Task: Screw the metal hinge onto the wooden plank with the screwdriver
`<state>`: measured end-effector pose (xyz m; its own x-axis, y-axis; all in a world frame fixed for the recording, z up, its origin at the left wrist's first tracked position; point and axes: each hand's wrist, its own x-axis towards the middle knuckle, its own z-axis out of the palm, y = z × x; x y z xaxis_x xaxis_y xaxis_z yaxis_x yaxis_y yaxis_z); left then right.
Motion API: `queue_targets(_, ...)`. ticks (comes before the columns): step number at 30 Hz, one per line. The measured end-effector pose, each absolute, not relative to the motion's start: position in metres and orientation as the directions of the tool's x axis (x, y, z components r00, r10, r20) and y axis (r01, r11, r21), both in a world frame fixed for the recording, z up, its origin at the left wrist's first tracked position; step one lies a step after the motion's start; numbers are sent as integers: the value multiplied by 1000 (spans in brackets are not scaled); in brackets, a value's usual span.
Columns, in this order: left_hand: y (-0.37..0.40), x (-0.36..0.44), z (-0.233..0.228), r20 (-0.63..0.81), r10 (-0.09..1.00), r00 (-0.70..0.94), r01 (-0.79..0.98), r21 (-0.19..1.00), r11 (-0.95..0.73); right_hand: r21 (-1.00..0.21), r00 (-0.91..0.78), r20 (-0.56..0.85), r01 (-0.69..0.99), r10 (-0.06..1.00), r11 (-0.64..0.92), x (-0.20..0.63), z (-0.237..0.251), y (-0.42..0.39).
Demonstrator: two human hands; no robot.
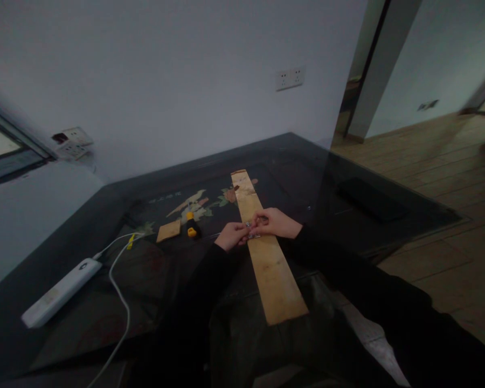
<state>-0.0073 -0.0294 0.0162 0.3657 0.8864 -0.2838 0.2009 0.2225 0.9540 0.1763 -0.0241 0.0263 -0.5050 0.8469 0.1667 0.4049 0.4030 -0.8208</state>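
Observation:
A long, narrow wooden board (272, 275) lies on the dark table, its near end pointing toward me. Across the board's middle is a small shiny metal piece (254, 235), hinge-like in look but too small to make out fully. My left hand (232, 235) pinches at its left side, fingers closed at the board's edge. From the right, my right hand (279, 222) reaches over the board with thumb and fingertips pressed together at the same metal piece. Left of my hands lie a yellow and black screwdriver (192, 226) and a small square wooden block (168, 231).
A white power strip (62, 291) with a white cable (123, 299) lies on the table's left side. A dark flat object (372, 199) rests at the right. The white wall (186, 81) borders the table's far edge, and wooden floor (436, 151) shows beyond its right edge.

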Motion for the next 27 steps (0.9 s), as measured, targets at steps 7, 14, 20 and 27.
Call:
queue_targets(7,-28,-9,13,-306,882,358,183,950,255,-527,-597,222,591,771,610,170,27,-33)
queue_targets(14,-25,-11,9,-315,883,348,184,946,265,-438,-624,325,566,711,698,170,25,-36)
queue_targets(20,-25,-12,8,-318,873,370,174,947,272,-394,-618,335,594,711,702,169,24,-39)
queue_targets(27,-24,-14,7,-329,875,355,182,942,281,-324,-617,375,612,692,721,166,21,-40)
